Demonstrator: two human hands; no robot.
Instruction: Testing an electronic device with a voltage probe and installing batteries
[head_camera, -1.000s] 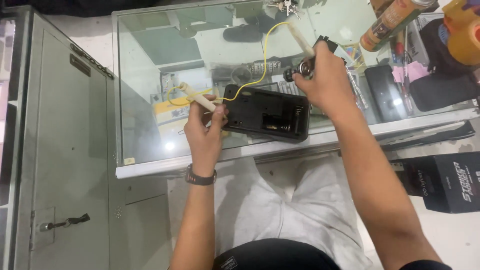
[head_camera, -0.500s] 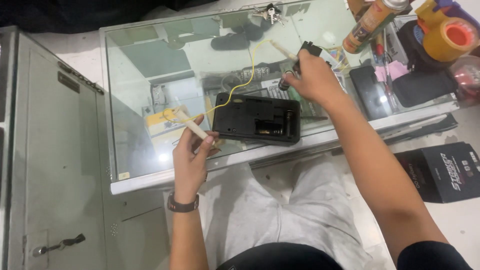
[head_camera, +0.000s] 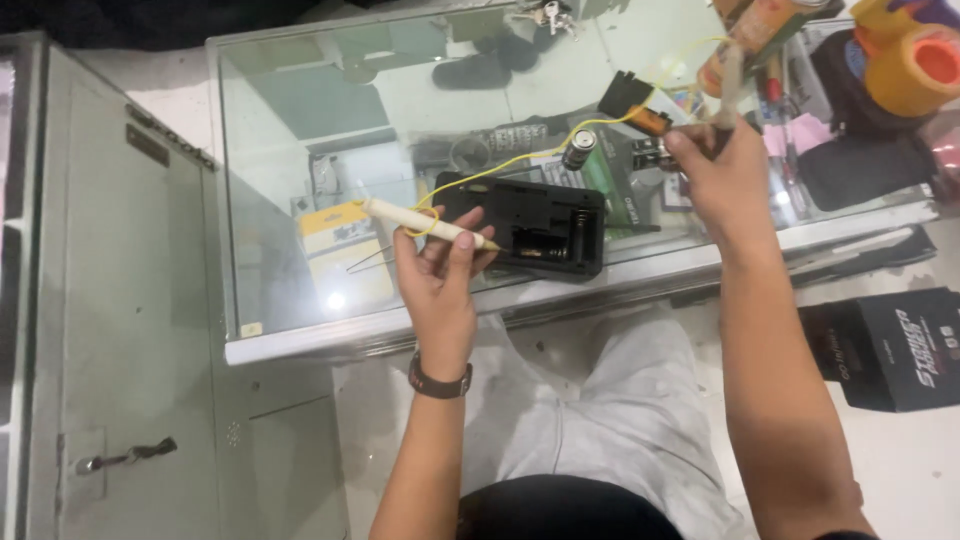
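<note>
The left hand (head_camera: 440, 275) pinches a cream pen-shaped probe (head_camera: 425, 223) just beside the black plastic battery case (head_camera: 530, 225). The right hand (head_camera: 725, 170) is closed around a second cream probe (head_camera: 730, 85), with a yellow wire (head_camera: 520, 160) trailing between them.

Two probes (head_camera: 425, 224) joined by one yellow wire (head_camera: 520, 165), one black device (head_camera: 530, 225), one battery (head_camera: 578, 148), one orange tape roll (head_camera: 915, 65), one black box (head_camera: 900, 345).

Glass display counter (head_camera: 300, 130), grey cabinet (head_camera: 120, 330)
</note>
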